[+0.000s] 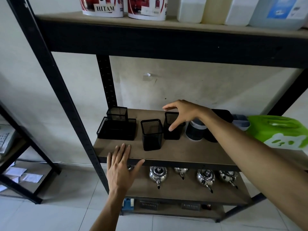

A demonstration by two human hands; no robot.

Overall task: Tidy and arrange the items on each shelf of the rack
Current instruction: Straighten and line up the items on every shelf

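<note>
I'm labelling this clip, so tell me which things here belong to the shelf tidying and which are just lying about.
Part of the job:
right hand over a mesh pen cup
second mesh cup
mesh desk organiser
left hand on the shelf edge
teapots below

Just lying about:
papers on the neighbouring rack

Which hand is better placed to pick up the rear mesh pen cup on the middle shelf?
Right. The right hand is open directly at the rear pen cup, while the left hand rests flat on the shelf edge, farther away.
</note>
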